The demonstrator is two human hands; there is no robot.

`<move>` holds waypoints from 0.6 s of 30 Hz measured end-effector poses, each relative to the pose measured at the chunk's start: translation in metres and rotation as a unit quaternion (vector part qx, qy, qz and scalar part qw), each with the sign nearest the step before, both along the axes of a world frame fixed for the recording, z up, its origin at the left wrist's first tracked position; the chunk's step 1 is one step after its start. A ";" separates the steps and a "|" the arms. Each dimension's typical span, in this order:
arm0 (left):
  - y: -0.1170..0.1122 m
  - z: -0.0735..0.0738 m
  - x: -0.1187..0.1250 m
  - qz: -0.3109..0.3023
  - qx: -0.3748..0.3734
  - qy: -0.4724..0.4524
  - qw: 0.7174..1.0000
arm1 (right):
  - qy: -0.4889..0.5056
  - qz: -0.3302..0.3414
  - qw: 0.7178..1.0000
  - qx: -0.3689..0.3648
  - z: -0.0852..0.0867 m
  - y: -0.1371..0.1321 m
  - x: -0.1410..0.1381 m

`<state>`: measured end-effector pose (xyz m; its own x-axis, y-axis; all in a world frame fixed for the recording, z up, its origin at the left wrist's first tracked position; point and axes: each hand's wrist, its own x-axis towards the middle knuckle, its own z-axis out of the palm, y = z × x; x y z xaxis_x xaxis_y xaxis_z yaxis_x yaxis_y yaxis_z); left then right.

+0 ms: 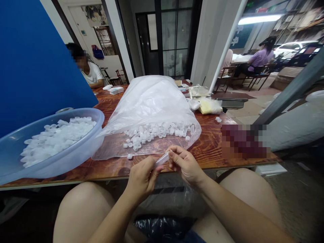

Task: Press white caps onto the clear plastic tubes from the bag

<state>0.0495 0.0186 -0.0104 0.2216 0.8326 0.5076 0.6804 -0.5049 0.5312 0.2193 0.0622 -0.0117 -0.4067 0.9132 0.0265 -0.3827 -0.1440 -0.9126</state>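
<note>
Both my hands meet just below the wooden table's [212,148] front edge, over my lap. My left hand [141,179] is curled around the lower end of a small clear plastic tube [162,159]. My right hand [184,163] pinches the tube's upper end with thumb and fingertips. Just beyond them lies a big clear plastic bag [152,104] with several small white caps [157,133] spilled at its mouth. One loose cap [129,156] sits on the wood near my left hand.
A translucent blue basin [83,148] heaped with white plastic pieces overhangs the table's left front. A blue panel [32,64] rises behind it. A person in white sits at the far left; another sits far right. A dark bag [162,227] lies between my knees.
</note>
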 end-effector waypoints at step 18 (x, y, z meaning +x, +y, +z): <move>0.031 0.003 -0.081 0.292 -0.099 0.089 0.947 | -0.239 0.206 0.937 -0.147 -0.042 -0.040 -0.045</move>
<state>-0.0313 0.0501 -0.0077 -0.2391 0.9144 0.3266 0.9008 0.0833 0.4261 0.1739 0.0220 -0.0534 -0.6277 0.6151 -0.4772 0.2033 -0.4622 -0.8632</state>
